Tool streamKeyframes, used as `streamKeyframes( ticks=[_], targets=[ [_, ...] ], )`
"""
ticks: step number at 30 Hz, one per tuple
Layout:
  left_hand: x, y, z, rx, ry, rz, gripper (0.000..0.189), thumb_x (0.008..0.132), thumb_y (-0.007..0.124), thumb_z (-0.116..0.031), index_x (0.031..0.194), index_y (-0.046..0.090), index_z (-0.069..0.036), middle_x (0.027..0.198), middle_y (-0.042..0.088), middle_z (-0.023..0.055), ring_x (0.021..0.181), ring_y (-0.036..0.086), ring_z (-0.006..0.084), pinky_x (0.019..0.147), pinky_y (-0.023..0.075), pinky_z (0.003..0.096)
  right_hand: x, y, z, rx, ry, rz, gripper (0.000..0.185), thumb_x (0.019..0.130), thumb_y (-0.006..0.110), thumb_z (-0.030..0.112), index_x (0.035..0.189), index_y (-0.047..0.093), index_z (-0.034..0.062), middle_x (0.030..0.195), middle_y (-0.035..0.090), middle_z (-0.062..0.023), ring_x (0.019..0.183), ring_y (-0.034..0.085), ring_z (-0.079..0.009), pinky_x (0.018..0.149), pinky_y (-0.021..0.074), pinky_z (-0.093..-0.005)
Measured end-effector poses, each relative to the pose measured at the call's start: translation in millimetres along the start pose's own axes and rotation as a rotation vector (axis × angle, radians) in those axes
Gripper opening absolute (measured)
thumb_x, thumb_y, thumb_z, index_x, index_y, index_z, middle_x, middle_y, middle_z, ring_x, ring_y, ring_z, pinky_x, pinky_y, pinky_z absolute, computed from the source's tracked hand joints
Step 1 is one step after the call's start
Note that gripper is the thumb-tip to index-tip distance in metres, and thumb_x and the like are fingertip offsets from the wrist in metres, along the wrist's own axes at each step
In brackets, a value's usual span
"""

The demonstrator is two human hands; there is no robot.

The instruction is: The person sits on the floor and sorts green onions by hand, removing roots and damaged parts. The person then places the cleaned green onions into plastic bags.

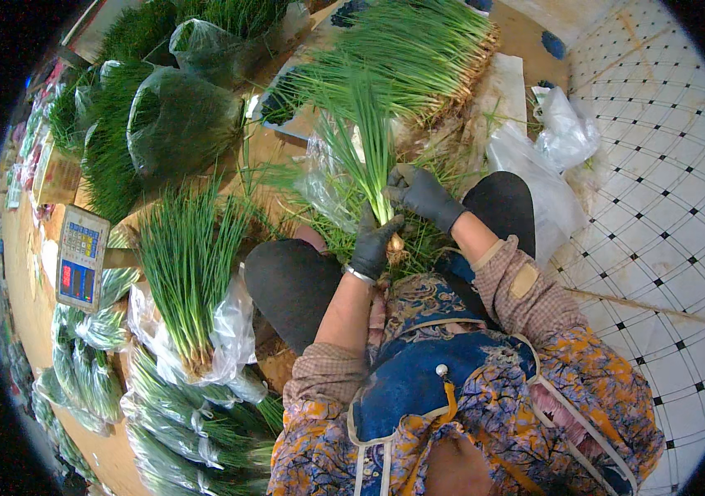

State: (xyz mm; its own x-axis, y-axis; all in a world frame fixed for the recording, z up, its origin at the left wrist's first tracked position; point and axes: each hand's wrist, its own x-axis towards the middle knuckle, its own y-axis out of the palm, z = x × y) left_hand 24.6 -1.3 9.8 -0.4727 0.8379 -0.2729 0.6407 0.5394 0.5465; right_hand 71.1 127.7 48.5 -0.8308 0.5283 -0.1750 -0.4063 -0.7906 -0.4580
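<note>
My left hand (372, 245), in a dark glove, is closed around the lower stems of a small bunch of green onions (372, 167). The pale bulbs and roots (396, 247) stick out below the thumb, and the leaves fan upward away from me. My right hand (424, 193), gloved alike, has its curled fingers against the right side of the same stems, above the left hand. Its fingertips are partly hidden. Under both hands, loose green trimmings (427, 232) lie between my knees.
A large pile of green onions (402, 56) lies ahead, roots to the right. Bagged greens (182, 124) stand ahead left. To the left, a scale display (83, 257) rises beside an onion bundle (188, 279) on plastic, with bagged bundles (185, 428) nearer me. Plastic bags (538, 186) lie right, on tiles.
</note>
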Motion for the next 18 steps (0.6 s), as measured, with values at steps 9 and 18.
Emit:
streamKeyframes(
  ticks=[9,18],
  targets=[
    [7,-10,1,-0.329,-0.102,-0.046,0.021,0.078,0.048,-0.016,0.097,0.043,-0.008,0.070,0.051,0.0042,0.054,0.052,0.0164,0.047,0.0455,0.0282,-4,7,-11,0.119,-0.105,-0.292,0.017,0.071,0.055,0.014,0.078,0.046,0.0025,0.070,0.050,-0.0047,0.062,0.047,-0.0126,0.058,0.0394,-0.0260],
    [2,-2,-6,-0.267,-0.059,-0.029,0.033,0.070,0.053,-0.001,0.101,0.041,-0.005,0.083,0.051,0.0044,0.070,0.052,0.0138,0.058,0.0455,0.0247,-5,8,6,-0.016,0.003,-0.230,0.028,0.068,0.057,0.028,0.080,0.048,0.0052,0.072,0.054,-0.0085,0.064,0.052,-0.0210,0.059,0.0409,-0.0320]
  ],
)
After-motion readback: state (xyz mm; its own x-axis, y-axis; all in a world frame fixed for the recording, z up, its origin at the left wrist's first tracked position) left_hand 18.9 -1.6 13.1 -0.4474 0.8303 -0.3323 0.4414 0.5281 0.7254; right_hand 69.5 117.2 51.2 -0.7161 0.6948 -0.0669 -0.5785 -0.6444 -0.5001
